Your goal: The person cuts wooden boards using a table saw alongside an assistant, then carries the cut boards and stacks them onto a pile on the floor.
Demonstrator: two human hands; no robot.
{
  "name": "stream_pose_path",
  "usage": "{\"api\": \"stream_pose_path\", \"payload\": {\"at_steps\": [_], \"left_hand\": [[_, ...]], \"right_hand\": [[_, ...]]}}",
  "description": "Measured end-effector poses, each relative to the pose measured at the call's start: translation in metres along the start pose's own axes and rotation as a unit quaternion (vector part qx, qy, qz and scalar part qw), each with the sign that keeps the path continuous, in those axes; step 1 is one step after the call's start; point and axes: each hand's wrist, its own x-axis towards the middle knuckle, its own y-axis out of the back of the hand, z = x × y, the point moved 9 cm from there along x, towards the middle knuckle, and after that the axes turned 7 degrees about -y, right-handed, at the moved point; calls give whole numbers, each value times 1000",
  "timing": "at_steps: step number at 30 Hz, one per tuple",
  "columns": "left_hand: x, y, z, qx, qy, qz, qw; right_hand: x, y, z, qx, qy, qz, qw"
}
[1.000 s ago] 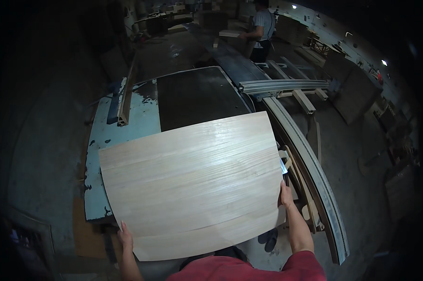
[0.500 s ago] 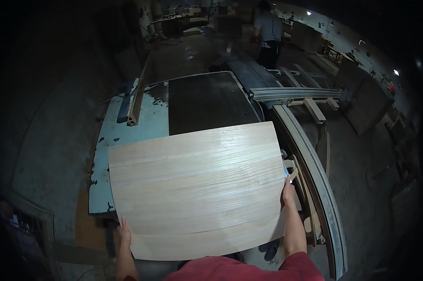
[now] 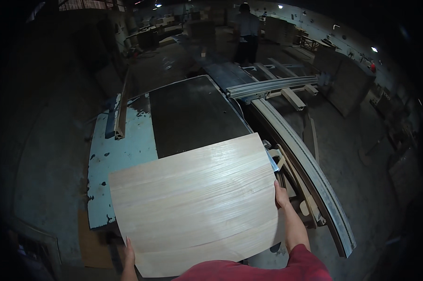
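Note:
A large pale wooden panel (image 3: 197, 201) with light grain lines lies between my two hands, its near edge close to my red shirt. My left hand (image 3: 129, 254) grips the panel's lower left edge, thumb on top. On the right edge, my right hand (image 3: 281, 195) is closed around the board, its fingers hidden beneath. The panel's far part overlaps the near end of a table saw's top, which has a dark metal plate (image 3: 192, 112) and a chipped light-blue section (image 3: 120, 154). Whether the panel touches the table there, I cannot tell.
A metal fence (image 3: 121, 117) stands on the table's left part. Along the right runs a long sliding rail (image 3: 303, 154), with an aluminium crossbar (image 3: 272, 86) at its far end. Another person (image 3: 247, 35) stands beyond the saw. A dark stack (image 3: 345, 82) sits far right.
The panel and both my hands sit lower in the view, and the panel is tilted more, its right side higher. The background has shifted left as my view turned.

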Motion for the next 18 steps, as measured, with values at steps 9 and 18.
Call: {"api": "stream_pose_path", "payload": {"at_steps": [9,18], "left_hand": [[-21,1,114,-28,84,-154,984],[-10,44,84,51,-6,-188,981]], "right_hand": [[-70,21,75,46,-58,28,997],[-236,29,219,101,-130,92,982]]}}
